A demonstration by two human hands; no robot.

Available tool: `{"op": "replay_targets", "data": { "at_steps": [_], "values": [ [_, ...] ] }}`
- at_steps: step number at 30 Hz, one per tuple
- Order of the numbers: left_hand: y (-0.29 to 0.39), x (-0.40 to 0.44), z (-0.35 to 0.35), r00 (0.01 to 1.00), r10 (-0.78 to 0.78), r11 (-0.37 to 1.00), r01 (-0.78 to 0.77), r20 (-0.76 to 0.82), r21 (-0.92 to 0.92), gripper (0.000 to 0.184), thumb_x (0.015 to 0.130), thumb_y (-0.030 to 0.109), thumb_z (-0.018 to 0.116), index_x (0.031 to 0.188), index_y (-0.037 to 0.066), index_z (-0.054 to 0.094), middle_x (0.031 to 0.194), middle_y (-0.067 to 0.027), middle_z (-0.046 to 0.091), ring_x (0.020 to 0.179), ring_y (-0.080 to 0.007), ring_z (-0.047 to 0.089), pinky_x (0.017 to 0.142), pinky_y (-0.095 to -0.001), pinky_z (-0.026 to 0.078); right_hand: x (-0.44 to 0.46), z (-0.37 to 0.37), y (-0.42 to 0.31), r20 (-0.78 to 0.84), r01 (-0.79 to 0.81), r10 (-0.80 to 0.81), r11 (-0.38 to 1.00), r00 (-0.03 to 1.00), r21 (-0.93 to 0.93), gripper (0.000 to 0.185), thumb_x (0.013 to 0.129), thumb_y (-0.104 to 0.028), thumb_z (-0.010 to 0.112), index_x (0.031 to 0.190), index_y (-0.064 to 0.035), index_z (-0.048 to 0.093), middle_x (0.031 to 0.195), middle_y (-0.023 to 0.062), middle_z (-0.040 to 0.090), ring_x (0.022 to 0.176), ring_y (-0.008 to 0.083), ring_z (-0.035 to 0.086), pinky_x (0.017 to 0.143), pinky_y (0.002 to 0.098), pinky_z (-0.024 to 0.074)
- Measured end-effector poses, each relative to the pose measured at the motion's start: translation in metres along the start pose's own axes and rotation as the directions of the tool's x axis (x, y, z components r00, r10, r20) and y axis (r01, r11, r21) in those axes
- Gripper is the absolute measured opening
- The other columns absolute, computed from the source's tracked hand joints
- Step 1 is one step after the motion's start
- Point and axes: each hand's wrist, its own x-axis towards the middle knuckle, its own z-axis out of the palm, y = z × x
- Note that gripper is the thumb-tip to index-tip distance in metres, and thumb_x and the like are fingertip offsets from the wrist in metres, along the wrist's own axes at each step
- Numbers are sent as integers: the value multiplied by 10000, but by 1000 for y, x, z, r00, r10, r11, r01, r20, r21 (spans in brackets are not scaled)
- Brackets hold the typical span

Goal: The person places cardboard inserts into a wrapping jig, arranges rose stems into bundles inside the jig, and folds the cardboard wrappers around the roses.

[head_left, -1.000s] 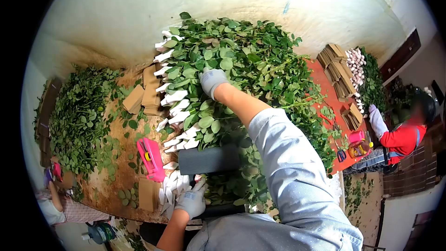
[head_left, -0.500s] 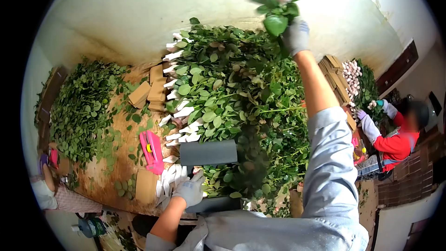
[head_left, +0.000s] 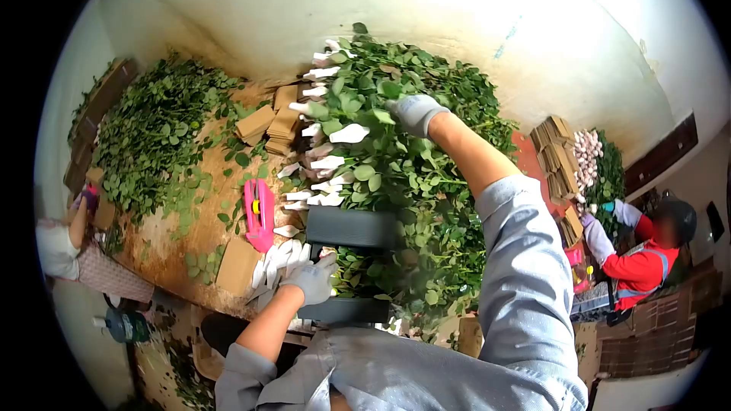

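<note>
My right hand [head_left: 420, 114], in a grey glove, reaches over the pile of leafy rose stems [head_left: 434, 160]. Its fingers curl closed around a rose stem, partly hidden among the leaves. White sleeves [head_left: 350, 134] cover the flower heads along the pile's left side. Down at the front, my left hand [head_left: 311, 281], gloved alike, is curled at the stem heads between two dark padded bars, the upper bar [head_left: 352, 227] and the lower bar [head_left: 346, 310]. What its fingers grip is hidden. Loose white sleeves [head_left: 283, 257] lie beside that hand.
A pink stapler-like tool [head_left: 259, 215] and a cardboard sheet [head_left: 237, 265] lie on the wooden table [head_left: 156, 240]. Folded cardboard pieces [head_left: 282, 125] sit behind; another leafy heap [head_left: 156, 133] is left. A person in red [head_left: 643, 270] handles roses at right; another person [head_left: 65, 251] stands left.
My right hand has come down and left from the wall, carrying a pink rose onto the leafy pile. My left hand stays between the bars. The camera view has shifted slightly.
</note>
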Motion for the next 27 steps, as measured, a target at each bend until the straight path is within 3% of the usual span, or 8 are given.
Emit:
{"op": "replay_targets", "data": {
  "at_steps": [4, 9, 13, 16, 19, 21, 25, 27],
  "values": [
    [12, -5, -20, 997, -27, 999, 25, 69, 31, 584, 925, 219, 475, 1499, 118, 462, 1659, -69, 262, 1267, -342, 569, 1088, -439, 431, -6, 10, 7, -11, -101, 102, 990, 995, 96, 432, 869, -68, 590, 1299, -103, 593, 1118, 198, 705, 1053, 372, 683, 876, 457, 553],
    [2, 0, -5, 995, -45, 999, 47, 88, -25, 637, 902, 206, 482, 1531, 128, 421, 1669, -44, 239, 1321, -343, 536, 1109, -448, 426, -24, 12, 33, -369, -206, 285, 949, 884, 241, 273, 855, -68, 600, 1123, -115, 626, 1026, 167, 682, 963, 372, 674, 852, 464, 546],
    [3, -1, -8, 994, -61, 998, 63, 94, -25, 643, 910, 223, 480, 1544, 138, 408, 1675, -28, 227, 1347, -335, 512, 1117, -449, 417, -27, -15, 46, -740, -43, 401, 891, 541, 451, 229, 850, -11, 651, 1062, -98, 655, 976, 146, 683, 854, 306, 671, 758, 401, 541],
    [-2, 5, 3, 996, -47, 999, 46, 72, 20, 639, 917, 247, 482, 1545, 147, 410, 1673, -14, 235, 1348, -320, 511, 1118, -442, 415, -55, -66, 32, -880, 25, 223, 966, 420, 257, 347, 807, -19, 639, 1150, -65, 624, 968, 173, 631, 848, 384, 646, 717, 448, 541],
    [-3, 6, 3, 996, -23, 1000, 21, 81, 21, 631, 924, 268, 481, 1535, 123, 419, 1671, -42, 242, 1348, -318, 508, 1111, -429, 417, -92, -121, -25, -909, -30, -44, 998, 415, -63, 349, 800, -36, 659, 1143, -82, 615, 952, 118, 627, 807, 296, 654, 657, 437, 541],
    [-5, 7, 5, 1000, 8, 1000, -9, 27, 29, 609, 910, 239, 484, 1502, 99, 455, 1642, -76, 295, 1338, -304, 518, 1100, -425, 417, -101, -134, -66, -810, -171, -217, 917, 544, -361, 273, 836, -60, 630, 1104, -110, 624, 941, 75, 611, 797, 241, 644, 614, 404, 538],
    [-5, 2, 6, 998, 40, 999, -40, -55, 7, 554, 897, 210, 502, 1433, 74, 528, 1587, -136, 384, 1240, -327, 584, 1062, -439, 433, -118, -111, -139, -490, -259, 17, 864, 872, -431, 255, 873, -151, 599, 1126, -137, 630, 961, 74, 564, 811, 256, 616, 626, 390, 532],
    [-8, 4, 14, 994, 52, 998, -55, -101, -26, 545, 915, 226, 493, 1438, 74, 521, 1569, -142, 409, 1246, -341, 573, 1072, -450, 428, -125, -74, -163, -450, -187, -46, 868, 892, -460, 225, 858, -168, 593, 1071, -104, 627, 902, 72, 525, 759, 233, 580, 575, 366, 492]
  ]
}}
